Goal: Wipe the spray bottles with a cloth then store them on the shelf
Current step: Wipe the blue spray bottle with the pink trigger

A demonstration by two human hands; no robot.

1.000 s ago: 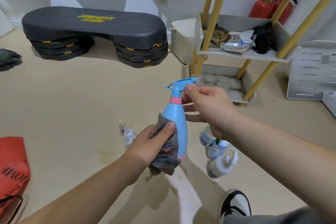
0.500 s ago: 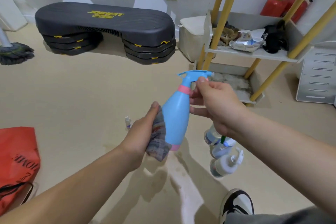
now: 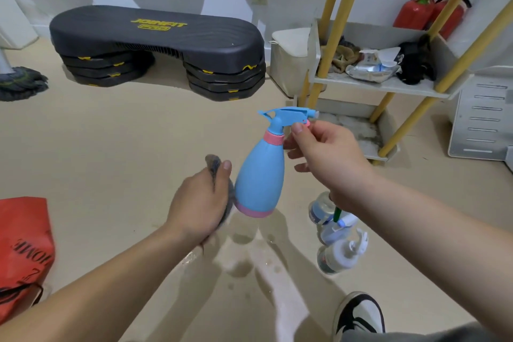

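Blue spray bottle (image 3: 259,175) held between hands, clear of floor; long axis near upright, top leaning slightly toward right hand (image 3: 324,155), nozzle pointing to that side. Right hand pinches trigger under head; left hand (image 3: 200,203) grips bunched cloth (image 3: 213,161), pressed to bottle's lower flank. Shelf (image 3: 374,86) lies beyond right hand, so right arm judged nearer for stowing; other bottles (image 3: 337,253) on floor below right forearm.

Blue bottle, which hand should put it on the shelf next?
Right, most likely. The right hand pinches the blue bottle at its sprayer top, and the shelf stands on that side. The left hand is busy gripping the cloth.
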